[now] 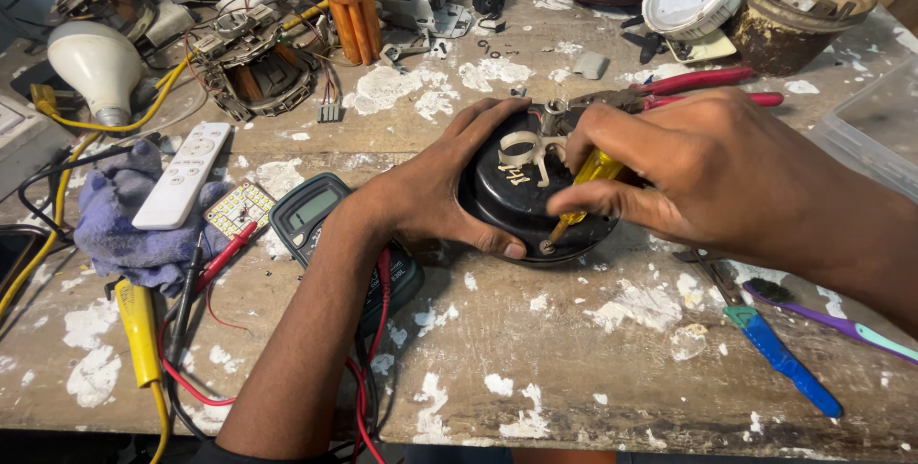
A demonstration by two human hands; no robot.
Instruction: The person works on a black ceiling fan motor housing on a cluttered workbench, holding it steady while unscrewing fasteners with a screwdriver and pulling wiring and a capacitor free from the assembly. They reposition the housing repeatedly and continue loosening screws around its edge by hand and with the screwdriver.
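Observation:
A round black motor housing (pixel 512 201) with a pale plastic piece on top lies on the worn wooden bench (pixel 535 368). My left hand (pixel 435 191) grips its left side and steadies it, thumb at the lower rim. My right hand (pixel 708 172) holds a yellow-handled screwdriver (pixel 590 177), its tip set down at a screw on the housing's lower right rim. Red-handled pliers (pixel 703 81) lie just behind the housing.
A multimeter (pixel 316 215) with red and black leads sits under my left forearm. To the left lie a white remote (pixel 184 175) on a blue cloth (pixel 120 225), an LED board and a bulb (pixel 96 62). A blue-handled tool (pixel 784 359), toothbrush (pixel 841 322) and plastic box (pixel 875 134) sit right.

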